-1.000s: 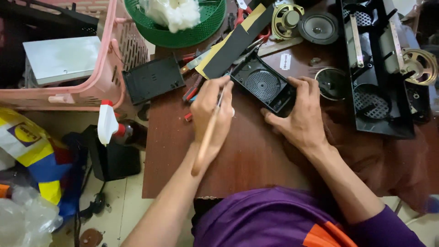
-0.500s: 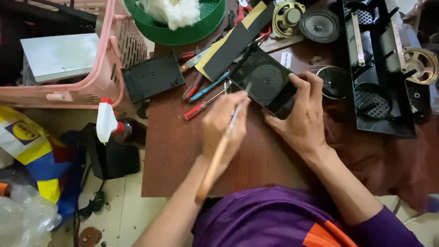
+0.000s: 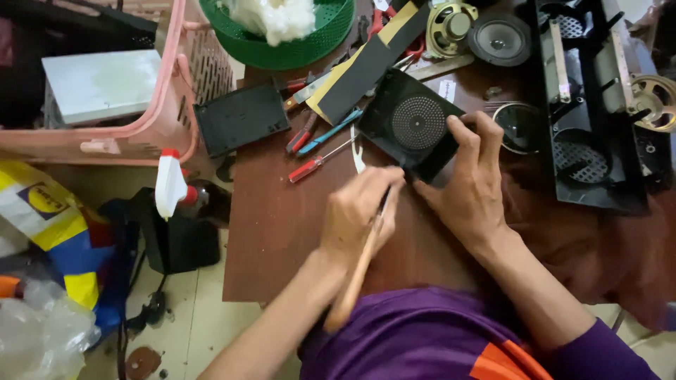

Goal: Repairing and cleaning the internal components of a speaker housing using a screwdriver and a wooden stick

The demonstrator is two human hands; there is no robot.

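Speaker panel: a black panel [image 3: 412, 130] with a round grille is tilted on the brown surface [image 3: 282, 239], toward its far middle.
Right hand: the right hand [image 3: 472, 186] is laid over the panel's near right corner; thumb and fingers are closed around its edge, wrist bent inward.
Left hand: the left hand [image 3: 359, 211] is placed just beside the panel's near left corner; its grip is closed on a brush.
Brush: a wooden handle [image 3: 355, 274] is slanted back toward the purple shirt [image 3: 415, 338]; the bristle end is hidden by the fingers at the panel's edge.
Screwdrivers: a red-handled one [image 3: 317, 163] and a blue-handled one [image 3: 329, 134] are laid side by side left of the panel, near the surface's far left corner.
Black tray: a flat black tray [image 3: 241, 119] is set at the far left edge.
Strip: a long black and tan strip [image 3: 366, 63] is laid slantwise, overlapping the panel's far corner.
Far edge: a green basket [image 3: 296, 49] holding white stuffing is seen there, with two loose speaker cones [image 3: 503, 39] to its right.
Right edge: a long black casing [image 3: 588, 105] is crowded against it.
Off the surface: a pink basket [image 3: 169, 105] holds a pale flat box; below it stand a white spray bottle [image 3: 170, 184] with a red cap and a yellow and blue bag [image 3: 56, 232] with a round emblem.
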